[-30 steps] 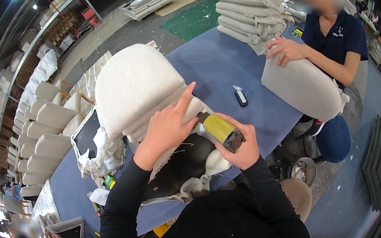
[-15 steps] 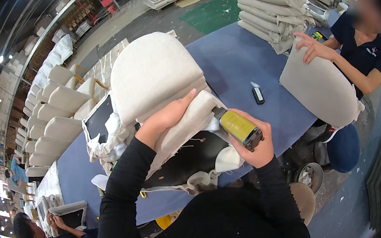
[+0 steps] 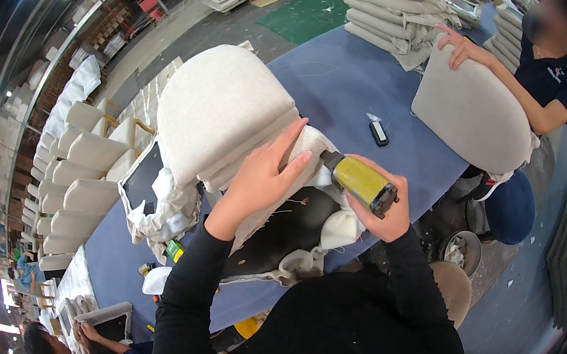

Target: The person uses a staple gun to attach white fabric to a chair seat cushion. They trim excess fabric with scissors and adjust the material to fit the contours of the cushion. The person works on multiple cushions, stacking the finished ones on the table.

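Note:
My right hand (image 3: 392, 207) grips a yellow-green staple gun (image 3: 363, 182) with a dark nose and dark end cap. Its nose touches or nearly touches the turned-up edge of a beige upholstered chair panel (image 3: 314, 141). Around that edge is my left hand (image 3: 255, 184), with the thumb on the near side and the index finger along the top; the other fingers are partly hidden. The panel's black underside (image 3: 291, 230) faces me, with loose threads and a bunched fabric rim. A rounded beige cushion (image 3: 225, 107) lies just beyond my left hand.
A small black-and-white object (image 3: 378, 132) lies on the blue table (image 3: 302, 74). At the right, a co-worker's hand (image 3: 462, 49) steadies another panel (image 3: 473, 111). Stacked cushions (image 3: 393, 15) stand behind. Left are rows of chairs (image 3: 93, 155); a metal bucket (image 3: 465, 250) stands at lower right.
My left thumb has come over onto the near side of the panel's edge, and that hand sits slightly closer. The staple gun's nose has shifted slightly against the edge. The view has shifted a little.

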### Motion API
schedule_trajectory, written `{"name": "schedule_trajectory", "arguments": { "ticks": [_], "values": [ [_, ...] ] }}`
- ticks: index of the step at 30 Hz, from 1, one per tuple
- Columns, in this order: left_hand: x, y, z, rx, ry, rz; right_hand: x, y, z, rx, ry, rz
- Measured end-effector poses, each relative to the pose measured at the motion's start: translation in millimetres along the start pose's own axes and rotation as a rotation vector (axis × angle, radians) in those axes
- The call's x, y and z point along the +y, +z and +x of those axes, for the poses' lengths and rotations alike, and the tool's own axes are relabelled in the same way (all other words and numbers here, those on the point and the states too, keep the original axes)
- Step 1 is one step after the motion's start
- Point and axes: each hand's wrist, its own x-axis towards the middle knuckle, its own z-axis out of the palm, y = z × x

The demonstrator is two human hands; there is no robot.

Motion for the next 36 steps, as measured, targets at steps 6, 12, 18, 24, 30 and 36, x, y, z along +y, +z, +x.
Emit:
{"name": "schedule_trajectory", "arguments": {
  "ticks": [6, 12, 18, 24, 30, 36],
  "values": [
    [14, 3, -9, 0.115, 0.019, 0.144, 1, 1, -1, -0.008, 0.011, 0.018],
    [14, -2, -12, 0.073, -0.079, 0.154, -8, -2, 3, -0.028, 0.026, 0.04],
    [18, -19, -59, 0.076, -0.294, 0.17, 34, -41, -33, -0.024, 0.379, 0.064],
    [17, -33, -122, 0.285, -0.323, 0.049, 202, -98, -113, 0.04, 0.602, -0.434],
    [31, -38, -133, 0.333, -0.106, -0.053, 348, -134, -121, 0.027, 0.534, -0.533],
    [22, -6, -140, 0.372, -0.102, -0.021, 239, -54, -17, -0.013, 0.643, 0.169]
  ]
}}
